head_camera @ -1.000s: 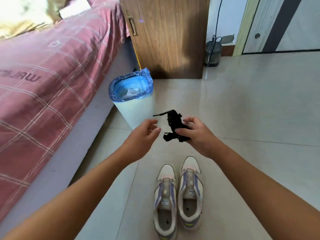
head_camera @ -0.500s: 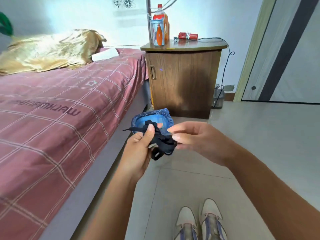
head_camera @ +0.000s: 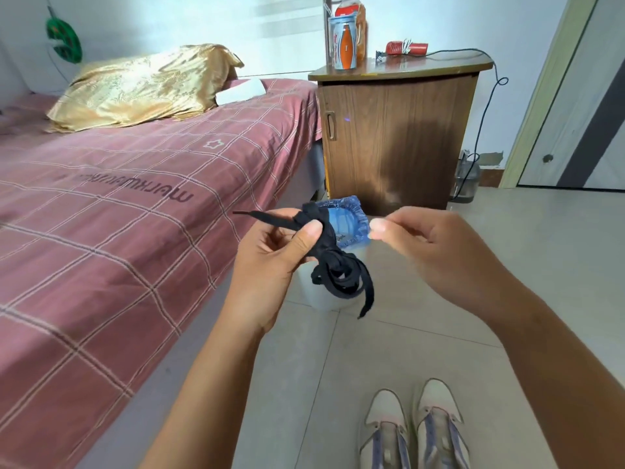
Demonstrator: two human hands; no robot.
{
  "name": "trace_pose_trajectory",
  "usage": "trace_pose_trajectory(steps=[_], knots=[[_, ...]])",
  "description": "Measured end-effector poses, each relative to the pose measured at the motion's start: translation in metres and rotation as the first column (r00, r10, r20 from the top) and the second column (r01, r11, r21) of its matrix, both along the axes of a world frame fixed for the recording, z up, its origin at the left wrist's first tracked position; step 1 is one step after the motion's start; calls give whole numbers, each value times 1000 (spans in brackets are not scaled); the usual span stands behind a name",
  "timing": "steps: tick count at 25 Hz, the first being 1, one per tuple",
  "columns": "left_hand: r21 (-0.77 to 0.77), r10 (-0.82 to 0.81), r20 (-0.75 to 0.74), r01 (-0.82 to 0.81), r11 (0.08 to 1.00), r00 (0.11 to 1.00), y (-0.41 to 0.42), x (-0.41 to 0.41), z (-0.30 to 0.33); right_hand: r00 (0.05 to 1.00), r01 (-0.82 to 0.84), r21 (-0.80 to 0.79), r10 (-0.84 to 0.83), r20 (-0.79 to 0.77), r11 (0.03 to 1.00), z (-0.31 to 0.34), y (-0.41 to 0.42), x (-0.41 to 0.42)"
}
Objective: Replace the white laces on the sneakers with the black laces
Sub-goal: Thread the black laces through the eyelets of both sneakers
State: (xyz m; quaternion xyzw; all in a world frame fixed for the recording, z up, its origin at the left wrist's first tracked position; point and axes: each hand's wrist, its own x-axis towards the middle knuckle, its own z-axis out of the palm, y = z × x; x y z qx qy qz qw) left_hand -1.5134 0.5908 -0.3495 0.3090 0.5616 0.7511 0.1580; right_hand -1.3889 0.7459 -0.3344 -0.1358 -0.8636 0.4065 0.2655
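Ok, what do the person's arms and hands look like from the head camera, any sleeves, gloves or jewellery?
Both forearms are bare as far as the frame shows, with no sleeve edge in view. The left hand and right hand wear no gloves. No rings, watch or bracelet show on the visible fingers or wrists. Fingernails look short and unpainted.

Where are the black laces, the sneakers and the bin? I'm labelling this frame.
black laces [head_camera: 333, 265], head view, on the knotted bundle's coils.
sneakers [head_camera: 438, 414], head view, toe of the one further right in the picture.
bin [head_camera: 351, 218], head view, blue liner at its rim.
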Motion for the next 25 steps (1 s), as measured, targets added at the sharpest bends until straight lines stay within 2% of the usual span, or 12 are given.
trace_pose_trajectory(steps=[1,2,4,5,7,10,14,17,19,23,25], knots=[[14,7,-13,-7,1000,1000,1,3,2,996,-87,-170,86,-9,982,1,-5,-2],[18,13,-32,-12,1000,999,2,6,4,977,-201,-329,213,3,923,-1,-11,-4],[-23,70,-74,-71,997,995,4,12,5,905,-372,-572,423,-49,731,-9,-21,-5],[-48,93,-87,-97,994,992,6,15,6,879,-418,-657,461,-120,627,-13,-24,-5],[-89,105,-114,-115,989,988,8,21,6,881,-424,-747,424,-209,512,-14,-23,-3],[-86,191,-193,-210,974,963,7,20,6,939,-337,-829,227,-259,446,-16,-12,0],[-134,147,-384,-213,968,911,7,31,8,953,-287,-815,67,-294,504,-18,-8,4],[-111,195,-576,-312,943,794,9,39,11,935,-318,-770,47,-352,554,-17,-9,6],[-80,238,-629,-366,927,740,6,38,16,935,-301,-734,36,-353,609,-17,-9,7],[-198,89,-628,-270,942,773,2,39,20,957,-172,-587,-6,-289,791,-14,-12,8],[-224,70,-596,-249,942,800,2,41,19,954,-140,-541,-33,-298,830,-13,-14,10]])
